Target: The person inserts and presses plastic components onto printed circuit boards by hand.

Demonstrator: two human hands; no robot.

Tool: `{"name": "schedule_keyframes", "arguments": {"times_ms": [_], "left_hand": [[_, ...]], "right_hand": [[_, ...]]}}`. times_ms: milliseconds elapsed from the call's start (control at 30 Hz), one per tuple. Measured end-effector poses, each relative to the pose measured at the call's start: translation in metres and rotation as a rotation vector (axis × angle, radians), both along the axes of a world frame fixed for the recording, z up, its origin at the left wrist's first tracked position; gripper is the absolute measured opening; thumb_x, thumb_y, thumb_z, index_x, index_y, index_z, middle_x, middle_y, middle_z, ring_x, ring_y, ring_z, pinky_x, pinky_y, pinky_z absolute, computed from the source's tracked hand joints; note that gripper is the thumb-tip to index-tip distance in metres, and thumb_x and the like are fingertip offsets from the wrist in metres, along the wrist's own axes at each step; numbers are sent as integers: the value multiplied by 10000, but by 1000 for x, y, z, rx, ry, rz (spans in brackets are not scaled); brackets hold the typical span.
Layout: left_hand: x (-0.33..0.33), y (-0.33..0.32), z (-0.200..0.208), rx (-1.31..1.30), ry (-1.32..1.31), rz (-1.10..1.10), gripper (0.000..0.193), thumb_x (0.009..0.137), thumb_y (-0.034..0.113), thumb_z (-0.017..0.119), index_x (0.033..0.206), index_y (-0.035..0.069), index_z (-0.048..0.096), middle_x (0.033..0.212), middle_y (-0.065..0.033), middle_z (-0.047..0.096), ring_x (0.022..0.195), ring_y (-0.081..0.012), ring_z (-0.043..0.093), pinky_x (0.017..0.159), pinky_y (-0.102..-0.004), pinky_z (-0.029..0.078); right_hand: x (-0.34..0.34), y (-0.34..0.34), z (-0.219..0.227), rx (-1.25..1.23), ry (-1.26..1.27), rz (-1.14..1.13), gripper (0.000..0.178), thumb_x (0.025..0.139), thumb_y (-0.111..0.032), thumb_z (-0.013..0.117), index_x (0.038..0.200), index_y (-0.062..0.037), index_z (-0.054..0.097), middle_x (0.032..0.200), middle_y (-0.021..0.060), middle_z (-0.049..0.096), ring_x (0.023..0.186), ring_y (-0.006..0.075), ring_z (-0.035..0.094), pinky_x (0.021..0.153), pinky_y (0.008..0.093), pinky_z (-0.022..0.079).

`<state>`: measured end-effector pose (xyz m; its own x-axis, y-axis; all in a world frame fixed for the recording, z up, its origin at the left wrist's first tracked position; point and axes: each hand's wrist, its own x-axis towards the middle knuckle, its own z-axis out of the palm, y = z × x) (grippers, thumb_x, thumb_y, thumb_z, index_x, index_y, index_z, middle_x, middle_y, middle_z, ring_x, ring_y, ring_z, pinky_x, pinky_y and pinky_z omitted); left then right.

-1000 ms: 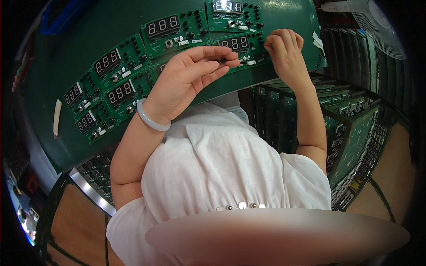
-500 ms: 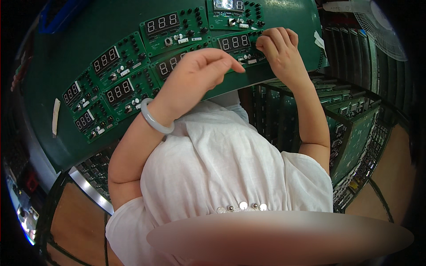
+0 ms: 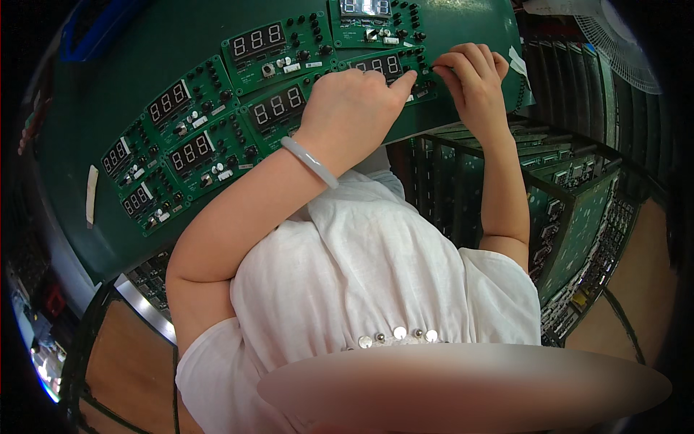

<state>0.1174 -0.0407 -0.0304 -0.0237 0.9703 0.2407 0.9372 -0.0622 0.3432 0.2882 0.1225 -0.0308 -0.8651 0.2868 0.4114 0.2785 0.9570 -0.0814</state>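
Green circuit boards with three-digit displays lie in two rows on a green table. My left hand [image 3: 356,108], with a pale bangle at the wrist, is over the front-row board at the right end [image 3: 382,66], covering part of its display. One digit stretches to the black buttons; the other fingers are curled and mostly hidden. My right hand [image 3: 477,83] is at that board's right edge, thumb and fingers closed in a pinch. Anything between them is too small to make out. Left of my left hand lies another front-row board [image 3: 278,107].
Behind lie back-row boards, one with a film-covered display [image 3: 365,9]. A blue bin [image 3: 97,32] stands far left, near a pale strip [image 3: 92,195]. Racks of boards [image 3: 571,195] stand below the table's right edge; a white fan [image 3: 625,50] is far right.
My left hand has moved right, turned back-up and reached onto the right-end board. My right hand has shifted slightly right. The boards sit slightly further left in the picture.
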Motion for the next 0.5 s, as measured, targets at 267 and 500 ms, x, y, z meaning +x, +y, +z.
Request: {"name": "schedule_keyframes", "arguments": {"times_ms": [267,500], "left_hand": [[4,4,-4,-14,14,-8,437,808,90,620,1227,193,688,697,-61,634,640,-218,656,559,-340,539],[9,5,-1,-52,182,-34,454,805,99,632,1248,182,685,697,-42,615,665,-192,659,552,-318,540]], "right_hand": [[2,-8,-6,-10,-3,-43,93,841,-160,731,900,-145,660,911,-20,586,909,181,561,875,374,327],[-4,-19,4,45,-97,-92,108,833,-167,737,829,-117,642,877,0,579,891,199,567,880,394,350]]}}
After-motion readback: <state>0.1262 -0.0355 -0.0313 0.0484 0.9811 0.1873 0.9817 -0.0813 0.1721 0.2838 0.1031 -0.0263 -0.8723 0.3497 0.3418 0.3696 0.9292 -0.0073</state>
